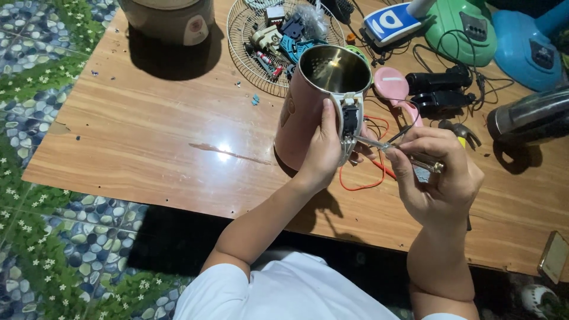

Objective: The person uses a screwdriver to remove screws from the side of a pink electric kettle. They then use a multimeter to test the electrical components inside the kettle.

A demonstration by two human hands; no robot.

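Near the table's (148, 136) middle, the left hand (323, 151) clasps the pink kettle (308, 101), tilted. Right hand (438, 172) grips a screwdriver (391, 148), tip at the opened handle. Best keep the kettle steady and the tip square, I judge.

Pink kettle (296, 112) with shiny steel inside, orange wire (361, 185), brown wood-grain table (154, 136).

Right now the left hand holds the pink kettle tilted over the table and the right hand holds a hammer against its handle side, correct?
Not quite. In the head view the right hand holds a thin screwdriver, not a hammer, with its tip at the handle side. The rest stands: the left hand holds the pink kettle tilted over the table.
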